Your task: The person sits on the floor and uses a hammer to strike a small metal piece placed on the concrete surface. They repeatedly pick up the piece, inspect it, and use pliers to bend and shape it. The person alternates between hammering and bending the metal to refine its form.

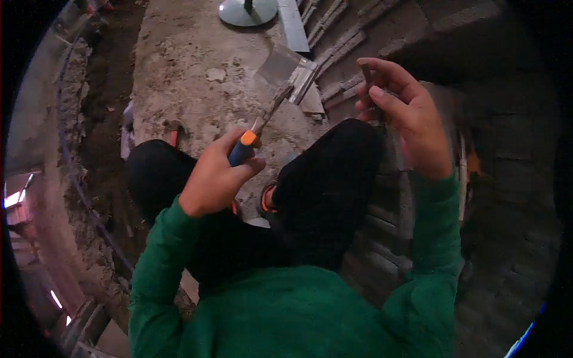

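My left hand (218, 176) is wrapped round the blue and orange handle of a trowel (243, 149). Its narrow metal shank and soiled blade point up and to the right, over the dirt ground; the blade shows nearly edge-on. Higher up at the right, my right hand (412, 116) pinches a small, thin brownish piece (366, 73) between thumb and fingers. What that piece is made of I cannot tell. The two hands are apart, one over each side of my bent legs.
Rows of grey blocks (394, 30) line the right side. Ahead lie a crumpled clear plastic sheet (280, 65), a pale board (293, 27) and a round white base (248, 12). A red-handled tool (174, 136) rests beyond my left knee. A hose (74, 173) runs along the left.
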`<action>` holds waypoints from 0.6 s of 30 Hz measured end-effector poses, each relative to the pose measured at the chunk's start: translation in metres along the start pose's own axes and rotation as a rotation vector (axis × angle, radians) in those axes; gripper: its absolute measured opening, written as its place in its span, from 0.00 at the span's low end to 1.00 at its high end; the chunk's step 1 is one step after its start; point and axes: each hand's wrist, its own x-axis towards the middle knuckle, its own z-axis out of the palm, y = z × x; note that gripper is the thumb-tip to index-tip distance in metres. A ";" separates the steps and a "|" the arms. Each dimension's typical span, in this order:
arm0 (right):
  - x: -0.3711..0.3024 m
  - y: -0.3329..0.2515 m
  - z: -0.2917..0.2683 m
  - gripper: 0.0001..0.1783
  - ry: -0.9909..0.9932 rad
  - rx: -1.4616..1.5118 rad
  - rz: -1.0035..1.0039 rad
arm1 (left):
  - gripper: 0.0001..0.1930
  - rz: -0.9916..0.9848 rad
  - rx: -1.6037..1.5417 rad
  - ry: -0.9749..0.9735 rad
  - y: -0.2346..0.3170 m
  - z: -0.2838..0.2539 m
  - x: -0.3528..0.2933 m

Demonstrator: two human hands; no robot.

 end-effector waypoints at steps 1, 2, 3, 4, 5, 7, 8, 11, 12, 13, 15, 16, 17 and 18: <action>0.000 -0.002 -0.004 0.21 -0.002 -0.074 -0.020 | 0.20 -0.009 0.023 -0.019 0.000 -0.002 -0.001; 0.000 -0.004 -0.009 0.21 -0.007 -0.147 -0.040 | 0.21 -0.018 0.052 -0.042 -0.002 -0.002 -0.001; 0.000 -0.006 -0.014 0.20 -0.015 -0.219 -0.060 | 0.22 -0.014 0.053 -0.063 0.001 -0.001 0.000; 0.000 -0.007 -0.018 0.21 -0.048 -0.334 -0.085 | 0.23 -0.021 0.062 -0.084 0.005 -0.001 -0.002; 0.000 -0.011 -0.022 0.21 -0.084 -0.448 -0.110 | 0.25 -0.029 0.070 -0.104 0.008 -0.002 -0.003; -0.004 -0.018 -0.026 0.24 -0.171 -0.644 -0.179 | 0.25 -0.006 0.148 -0.101 0.012 0.000 -0.003; -0.008 -0.028 -0.028 0.27 -0.215 -0.743 -0.210 | 0.25 0.012 0.175 -0.113 0.014 0.002 -0.002; -0.008 -0.041 -0.023 0.32 -0.297 -0.840 -0.214 | 0.25 0.006 0.236 -0.136 0.019 0.000 -0.004; -0.007 -0.042 -0.022 0.34 -0.313 -0.839 -0.199 | 0.25 0.036 0.252 -0.125 0.017 0.000 -0.006; -0.006 -0.045 -0.024 0.35 -0.323 -0.842 -0.223 | 0.25 0.078 0.260 -0.121 0.014 0.001 -0.005; -0.006 -0.050 -0.030 0.36 -0.341 -0.849 -0.266 | 0.25 0.131 0.276 -0.124 0.012 0.002 -0.004; -0.005 -0.054 -0.031 0.37 -0.342 -0.864 -0.265 | 0.25 0.139 0.289 -0.126 0.012 0.002 -0.004; -0.005 -0.058 -0.032 0.37 -0.343 -0.879 -0.263 | 0.25 0.148 0.300 -0.128 0.011 0.003 -0.004; -0.006 -0.061 -0.032 0.38 -0.344 -0.895 -0.260 | 0.25 0.171 0.307 -0.120 0.009 0.004 -0.003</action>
